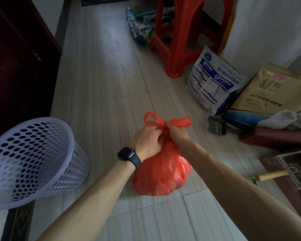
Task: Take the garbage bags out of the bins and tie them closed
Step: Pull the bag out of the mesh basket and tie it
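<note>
A full orange garbage bag point(162, 173) stands on the tiled floor in the middle of the view. Its two handle loops stick up above a twisted neck. My left hand point(148, 139), with a dark watch on the wrist, grips the neck and the left loop. My right hand point(176, 130) pinches the right loop close beside it. To the left stands a white perforated plastic bin point(33, 160), with no bag visible inside it.
A red plastic stool point(179, 35) stands at the back. A white-blue sack point(214, 80) and a beige sack point(268, 91) lean at the right. A wire basket with a wooden handle point(288, 169) lies on a dark red board. Dark furniture point(16, 66) lines the left side.
</note>
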